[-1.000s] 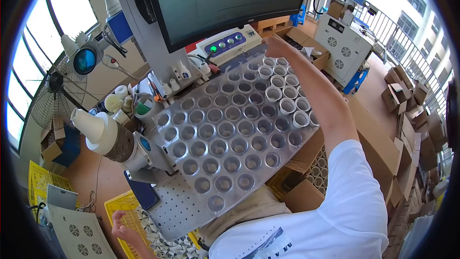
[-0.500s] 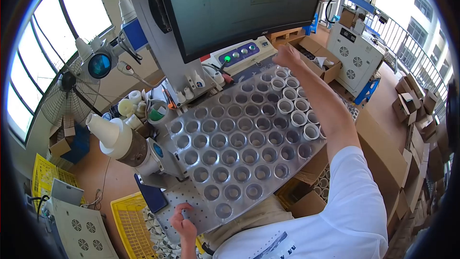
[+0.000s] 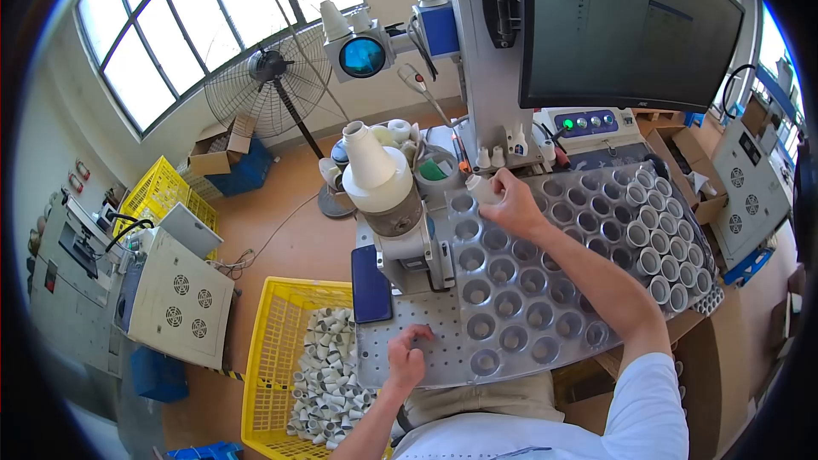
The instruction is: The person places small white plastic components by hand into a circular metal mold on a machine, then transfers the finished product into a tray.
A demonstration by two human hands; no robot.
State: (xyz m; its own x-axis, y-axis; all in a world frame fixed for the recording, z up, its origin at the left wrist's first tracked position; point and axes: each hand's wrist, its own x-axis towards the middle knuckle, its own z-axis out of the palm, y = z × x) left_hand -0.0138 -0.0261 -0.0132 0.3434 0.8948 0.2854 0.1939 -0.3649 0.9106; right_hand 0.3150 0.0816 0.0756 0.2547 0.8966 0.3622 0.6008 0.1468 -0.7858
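Note:
My right hand (image 3: 511, 204) is closed around a white tapered cup-like piece (image 3: 482, 190) above the far-left corner of the metal tray. That tray (image 3: 528, 362) has rows of round holes. Many holes on its left and middle hold nothing white, while white round-rimmed pieces (image 3: 660, 241) stand close together at its right end. Over the perforated metal plate (image 3: 443, 345), near its front edge, my left hand (image 3: 406, 359) has its fingers curled. Whether anything is inside them is hidden.
A machine head with a white cone (image 3: 375, 179) stands left of the tray, beside a dark blue phone-like slab (image 3: 371, 284). A monitor (image 3: 622, 34) hangs above the back. The yellow basket (image 3: 260, 375) at lower left holds many small white pieces. A fan (image 3: 268, 77) stands behind.
My view has turned left. My right hand has come from the tray's far right to its far-left corner, where a white piece now shows in it. My left hand stays near the perforated plate.

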